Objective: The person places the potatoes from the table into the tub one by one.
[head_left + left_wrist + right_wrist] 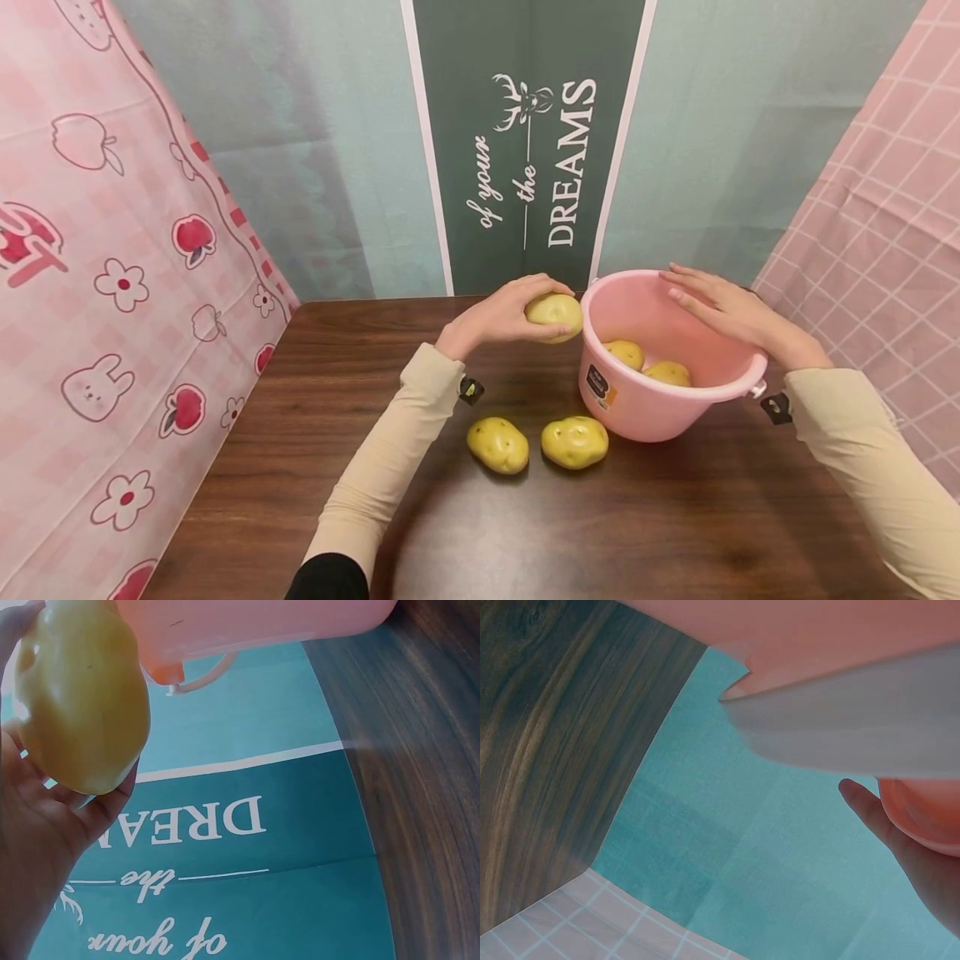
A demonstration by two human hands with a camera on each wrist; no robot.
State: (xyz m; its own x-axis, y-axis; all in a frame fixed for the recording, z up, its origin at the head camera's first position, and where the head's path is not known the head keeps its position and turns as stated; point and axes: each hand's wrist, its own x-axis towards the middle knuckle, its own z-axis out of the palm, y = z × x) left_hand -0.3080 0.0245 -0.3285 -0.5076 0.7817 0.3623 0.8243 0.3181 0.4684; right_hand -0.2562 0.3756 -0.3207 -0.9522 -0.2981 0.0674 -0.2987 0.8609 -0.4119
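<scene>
My left hand (502, 315) grips a yellow potato (555, 317), held up beside the left rim of a pink bucket (652, 417). In the left wrist view the fingers wrap the same potato (86, 697) from behind and below. Across the bucket's right side lies my right hand (731, 312), its fingers extended over the rim and nothing grasped. One finger (870, 810) of it shows beside the pink rim in the right wrist view. Inside the bucket are two potatoes, one at the left (626, 353) and another (669, 373) nearer the front.
Two more potatoes lie on the brown wooden table (300, 467) in front of the bucket: one on the left (498, 446), one on the right (575, 442). A green cloth (517, 167) hangs behind, with pink patterned cloths at both sides.
</scene>
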